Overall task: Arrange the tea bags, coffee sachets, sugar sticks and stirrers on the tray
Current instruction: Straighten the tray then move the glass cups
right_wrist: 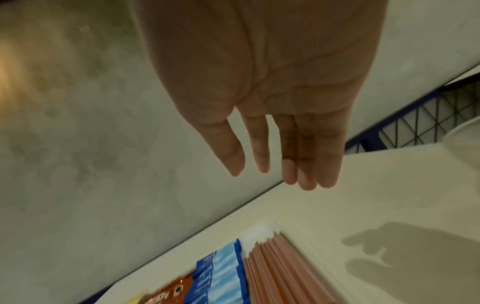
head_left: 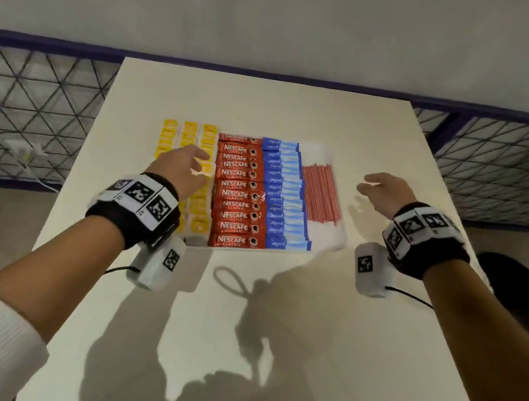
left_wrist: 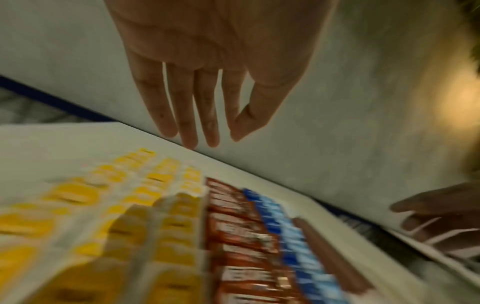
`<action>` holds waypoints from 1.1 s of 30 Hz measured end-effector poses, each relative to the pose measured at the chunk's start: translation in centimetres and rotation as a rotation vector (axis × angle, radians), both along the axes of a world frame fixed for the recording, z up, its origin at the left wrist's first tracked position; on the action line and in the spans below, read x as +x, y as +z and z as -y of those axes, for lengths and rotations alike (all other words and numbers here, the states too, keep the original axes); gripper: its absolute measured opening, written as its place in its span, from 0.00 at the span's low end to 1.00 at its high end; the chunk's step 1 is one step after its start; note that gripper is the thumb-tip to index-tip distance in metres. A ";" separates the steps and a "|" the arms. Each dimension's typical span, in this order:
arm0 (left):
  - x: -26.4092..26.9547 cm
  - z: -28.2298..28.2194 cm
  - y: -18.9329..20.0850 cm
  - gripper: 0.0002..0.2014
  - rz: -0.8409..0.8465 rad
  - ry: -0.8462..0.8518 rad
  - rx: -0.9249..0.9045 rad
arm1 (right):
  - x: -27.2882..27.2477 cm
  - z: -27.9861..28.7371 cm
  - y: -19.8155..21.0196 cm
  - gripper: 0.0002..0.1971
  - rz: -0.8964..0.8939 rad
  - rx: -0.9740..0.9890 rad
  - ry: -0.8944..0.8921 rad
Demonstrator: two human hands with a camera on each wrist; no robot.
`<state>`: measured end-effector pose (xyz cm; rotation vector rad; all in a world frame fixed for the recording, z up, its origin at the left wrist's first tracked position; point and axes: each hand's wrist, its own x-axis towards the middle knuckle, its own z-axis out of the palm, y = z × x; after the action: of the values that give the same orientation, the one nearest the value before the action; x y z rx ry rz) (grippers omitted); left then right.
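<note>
A white tray [head_left: 336, 243] on the table holds rows of yellow tea bags [head_left: 167, 136], red Nescafe coffee sachets [head_left: 239, 196], blue sugar sticks [head_left: 282, 196] and red stirrers [head_left: 321, 193]. My left hand [head_left: 189, 164] hovers over the tea bags with straight fingers, holding nothing. My right hand [head_left: 381, 187] hovers over bare table to the right of the tray, fingers relaxed and empty. The left wrist view shows the left hand [left_wrist: 207, 131] above the tea bags [left_wrist: 78, 193] and sachets [left_wrist: 233, 224]. The right wrist view shows the right hand [right_wrist: 272, 164] above the stirrers [right_wrist: 280, 267] and sugar sticks [right_wrist: 218, 273].
The white table [head_left: 237, 317] stands against a grey wall [head_left: 286, 13]. Wire mesh panels with blue frames [head_left: 20, 113] flank it on both sides. A black stool [head_left: 525, 297] stands to the right, and a white plug with a cable [head_left: 26, 155] lies at the left.
</note>
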<state>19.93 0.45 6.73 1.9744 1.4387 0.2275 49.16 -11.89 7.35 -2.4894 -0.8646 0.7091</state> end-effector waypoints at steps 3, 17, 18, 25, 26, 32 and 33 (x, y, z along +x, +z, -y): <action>4.1 3.6 0.9 0.16 0.121 -0.126 -0.031 | 1.2 3.6 1.9 0.22 0.082 -0.031 -0.021; 19.2 12.1 -1.4 0.25 0.119 -0.330 -0.202 | 15.7 9.9 0.4 0.37 0.056 -0.340 0.154; 20.3 12.7 -2.0 0.27 0.128 -0.316 -0.235 | 16.3 9.9 0.3 0.37 0.036 -0.389 0.202; 27.2 16.0 -5.0 0.34 0.245 -0.166 -0.500 | 21.6 10.9 -2.6 0.19 -0.090 -0.263 0.373; 28.2 16.3 -5.0 0.33 0.303 -0.124 -0.589 | 22.0 10.7 -2.9 0.14 -0.108 -0.217 0.372; 31.1 15.2 -5.1 0.25 0.571 0.124 -0.816 | 23.0 7.8 -3.9 0.03 -0.185 -0.072 0.426; 31.2 14.5 -5.2 0.24 0.596 0.167 -0.805 | 23.0 7.0 -3.9 0.06 -0.174 -0.065 0.448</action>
<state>51.10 -14.06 1.51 1.0169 1.0553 0.2342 72.14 -18.90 3.45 -2.2601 -1.3671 1.0953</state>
